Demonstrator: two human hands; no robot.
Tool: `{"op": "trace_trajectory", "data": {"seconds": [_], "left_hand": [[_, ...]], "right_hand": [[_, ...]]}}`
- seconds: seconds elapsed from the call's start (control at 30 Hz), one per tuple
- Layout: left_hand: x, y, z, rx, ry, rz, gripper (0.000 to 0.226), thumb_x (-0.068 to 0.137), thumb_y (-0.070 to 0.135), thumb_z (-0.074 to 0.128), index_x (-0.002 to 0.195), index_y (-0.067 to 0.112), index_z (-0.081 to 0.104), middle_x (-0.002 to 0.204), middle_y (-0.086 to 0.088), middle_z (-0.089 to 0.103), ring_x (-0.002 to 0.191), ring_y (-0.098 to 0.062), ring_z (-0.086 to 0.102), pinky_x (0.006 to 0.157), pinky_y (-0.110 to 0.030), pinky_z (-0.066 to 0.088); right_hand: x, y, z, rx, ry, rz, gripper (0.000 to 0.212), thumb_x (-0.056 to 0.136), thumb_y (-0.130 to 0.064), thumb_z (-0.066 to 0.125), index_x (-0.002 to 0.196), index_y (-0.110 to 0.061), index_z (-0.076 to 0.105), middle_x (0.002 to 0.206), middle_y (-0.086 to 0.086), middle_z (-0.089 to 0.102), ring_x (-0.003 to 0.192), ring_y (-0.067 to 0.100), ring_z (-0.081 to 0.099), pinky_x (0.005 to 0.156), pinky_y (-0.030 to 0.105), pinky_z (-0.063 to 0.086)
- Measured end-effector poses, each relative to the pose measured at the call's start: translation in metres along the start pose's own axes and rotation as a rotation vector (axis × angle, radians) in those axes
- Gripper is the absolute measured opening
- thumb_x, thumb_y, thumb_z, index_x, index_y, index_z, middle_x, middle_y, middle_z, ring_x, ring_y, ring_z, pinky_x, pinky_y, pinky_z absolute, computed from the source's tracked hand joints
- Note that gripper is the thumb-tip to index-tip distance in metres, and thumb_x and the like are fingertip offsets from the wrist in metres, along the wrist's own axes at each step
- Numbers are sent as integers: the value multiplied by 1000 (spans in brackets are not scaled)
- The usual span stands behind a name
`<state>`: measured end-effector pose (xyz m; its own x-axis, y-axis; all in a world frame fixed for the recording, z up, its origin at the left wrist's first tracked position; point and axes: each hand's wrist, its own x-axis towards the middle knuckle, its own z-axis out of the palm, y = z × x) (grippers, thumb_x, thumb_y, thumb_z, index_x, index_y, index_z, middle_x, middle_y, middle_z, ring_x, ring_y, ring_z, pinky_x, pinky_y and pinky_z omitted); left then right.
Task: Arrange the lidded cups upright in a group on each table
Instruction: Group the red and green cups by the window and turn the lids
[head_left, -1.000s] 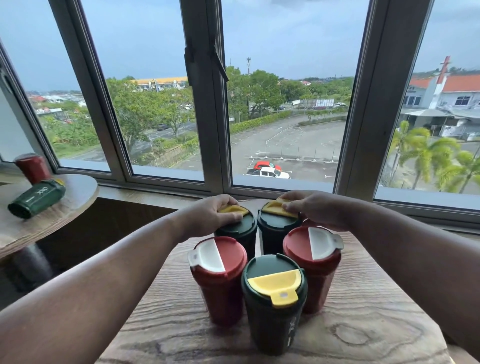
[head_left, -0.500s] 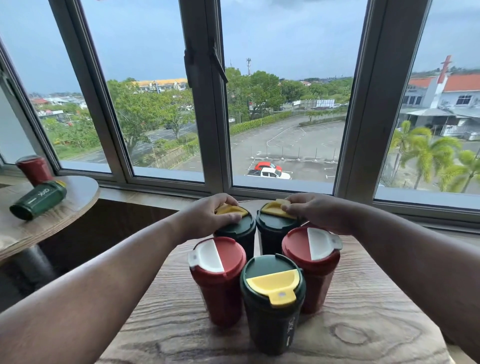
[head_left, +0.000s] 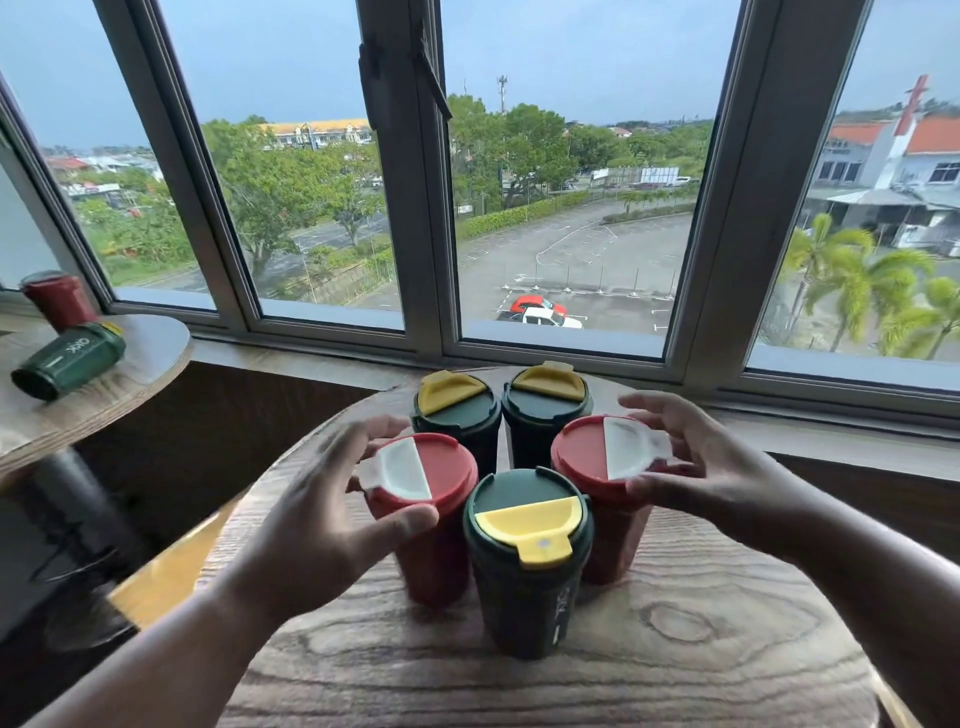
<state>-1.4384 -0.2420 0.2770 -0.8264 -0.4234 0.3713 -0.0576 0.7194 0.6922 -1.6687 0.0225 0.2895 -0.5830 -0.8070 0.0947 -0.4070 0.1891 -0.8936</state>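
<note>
Several lidded cups stand upright in a tight group on the round wooden table (head_left: 675, 649): two green ones with yellow lids at the back (head_left: 457, 410) (head_left: 545, 400), a red one at the left (head_left: 441, 467), a red one at the right (head_left: 576, 457), and a green one in front (head_left: 524, 587). My left hand (head_left: 311, 519) is spread around the left red cup's lid, thumb at its front rim. My right hand (head_left: 727, 467) is spread beside the right red cup's lid, thumb against its rim. On the second table (head_left: 130, 374), a green cup (head_left: 67, 358) lies on its side beside an upright red cup (head_left: 60, 299).
A window sill (head_left: 831, 436) and large window frames run just behind both tables. A gap with a dark wall panel (head_left: 234, 415) separates the two tables. The left table stands on a metal pedestal (head_left: 67, 499).
Both hands have let go of the two back green cups' lids and drawn back toward me, now spread around the two red cups' lids. The cups have not moved.
</note>
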Motion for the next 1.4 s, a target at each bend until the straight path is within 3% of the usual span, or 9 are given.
{"op": "trace_trajectory", "data": {"seconds": [0.1,0.2,0.3,0.5,0.7,0.8,0.9,1.07,1.4], "left_hand": [[-8,-2,11,-104,25,-41,89,52,74,77,132,49,46,135,28,51,120,-1,56,95,-28,52],[-10,-4,18,-158,93,-90,97,47,65,82,136,49,44,131,21,54,108,-5,65,86,-18,53],[-10,-5,20,-150,128,-102,96,48,61,82,135,44,47,129,15,58,101,-4,68,81,-20,55],[-10,1,17,-131,85,-107,84,51,58,80,128,45,49,127,19,58,103,-10,67,85,-25,56],[-16,16,13,115,127,15,81,64,69,67,135,35,47,140,18,48,130,-5,45,105,-31,39],[-20,38,13,275,142,224,75,71,72,64,133,32,52,139,17,50,133,-9,44,106,-38,35],[-16,61,17,425,25,326,79,69,83,59,133,38,49,136,23,53,129,-2,45,106,-35,31],[-2,80,25,585,-153,309,92,61,85,63,139,42,40,131,21,59,122,0,49,107,-30,19],[2,86,26,576,-171,277,94,53,79,71,134,44,35,121,24,64,119,2,51,109,-37,20]], "right_hand": [[-4,2,12,17,5,-24,90,54,-37,97,130,-45,49,125,-9,62,102,2,70,80,18,56],[-2,6,17,50,79,-55,84,54,-20,97,123,-43,54,118,-4,67,98,8,72,77,22,59],[-1,9,17,89,107,-61,89,48,-27,99,124,-39,56,115,3,69,93,18,75,82,31,62],[-5,5,16,55,100,-89,87,45,-32,91,123,-39,54,113,-4,68,97,7,71,78,20,58],[-6,-1,13,42,36,-73,91,52,-30,90,131,-40,47,116,-12,62,86,-11,68,73,14,56],[-6,4,12,57,14,-58,92,51,-36,90,131,-46,45,115,-8,65,91,1,73,77,21,60],[-3,10,12,68,12,-69,93,51,-43,95,130,-49,48,119,-4,68,104,11,72,88,36,61],[0,14,11,61,4,-64,90,50,-46,93,128,-50,49,117,-7,70,109,3,68,91,35,60],[3,16,11,144,-31,-25,97,38,-51,98,123,-51,51,110,9,74,100,25,74,89,52,59]]}}
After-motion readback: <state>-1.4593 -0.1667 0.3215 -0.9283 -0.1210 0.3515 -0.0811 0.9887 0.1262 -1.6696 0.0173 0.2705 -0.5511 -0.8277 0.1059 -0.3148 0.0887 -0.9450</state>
